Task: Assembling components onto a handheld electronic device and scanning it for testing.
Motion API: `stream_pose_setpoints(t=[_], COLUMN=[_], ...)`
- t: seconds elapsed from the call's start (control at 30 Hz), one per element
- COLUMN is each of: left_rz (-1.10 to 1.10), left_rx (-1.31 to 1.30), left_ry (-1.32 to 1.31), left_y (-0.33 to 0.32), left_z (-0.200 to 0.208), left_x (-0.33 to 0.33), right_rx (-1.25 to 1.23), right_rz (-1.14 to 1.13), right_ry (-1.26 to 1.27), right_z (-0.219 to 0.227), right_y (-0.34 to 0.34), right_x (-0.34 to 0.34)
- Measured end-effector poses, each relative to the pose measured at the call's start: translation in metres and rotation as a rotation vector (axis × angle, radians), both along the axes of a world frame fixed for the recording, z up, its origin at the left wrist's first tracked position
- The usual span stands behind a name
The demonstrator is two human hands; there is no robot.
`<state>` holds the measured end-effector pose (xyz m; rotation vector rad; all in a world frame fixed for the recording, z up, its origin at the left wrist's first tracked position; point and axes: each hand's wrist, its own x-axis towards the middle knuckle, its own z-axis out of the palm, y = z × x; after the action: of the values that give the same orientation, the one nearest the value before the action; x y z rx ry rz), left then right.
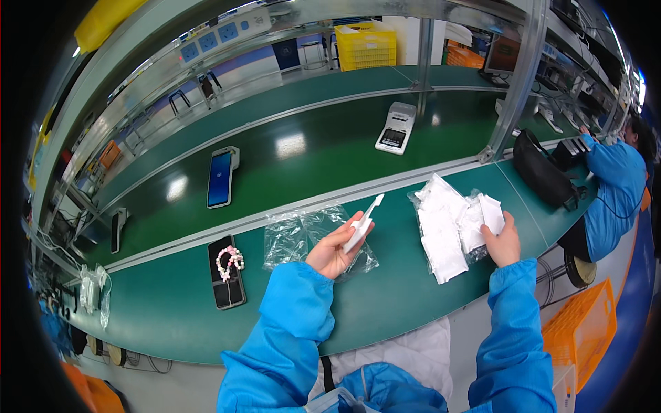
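My left hand [334,253] is raised over the green bench, its fingers closed on thin white flat pieces [358,233] that stick up from the grip. Whether these are plastic or folded paper I cannot tell. Beneath that hand lies a crumpled clear plastic bag [292,237]. To the right, my right hand [502,244] pinches a white flat packet [491,213] at the edge of a heap of white packets [442,230]. The heap rests on clear plastic film.
A dark phone [225,292] with a beaded strap [229,263] lies to the left. On the belt beyond sit handheld terminals [220,179], one with a printer-like top [396,127]. A black bag [544,168] is at the right, near a co-worker in blue [616,182]. A metal post [520,82] rises there.
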<state>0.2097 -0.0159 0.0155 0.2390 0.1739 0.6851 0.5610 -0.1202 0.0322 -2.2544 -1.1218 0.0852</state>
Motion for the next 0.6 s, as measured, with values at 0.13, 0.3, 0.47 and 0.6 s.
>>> stream_pose_setpoints(t=[0.13, 0.3, 0.47, 0.6], left_rz=[0.004, 0.109, 0.294, 0.385], left_rx=[0.012, 0.134, 0.318, 0.356], left_ry=[-0.161, -0.158, 0.101, 0.254], left_y=[-0.006, -0.006, -0.008, -0.011], left_z=[-0.002, -0.019, -0.012, -0.001], left_x=[0.003, -0.005, -0.006, -0.015], right_rx=[0.102, 0.472, 0.592, 0.537], right_rz=[-0.029, 0.200, 0.525, 0.759], right_ry=[-0.019, 0.015, 0.763, 1.368], right_z=[0.001, 0.010, 0.028, 0.022], right_y=[-0.004, 0.006, 0.027, 0.058], right_x=[0.009, -0.014, -0.092, -0.144])
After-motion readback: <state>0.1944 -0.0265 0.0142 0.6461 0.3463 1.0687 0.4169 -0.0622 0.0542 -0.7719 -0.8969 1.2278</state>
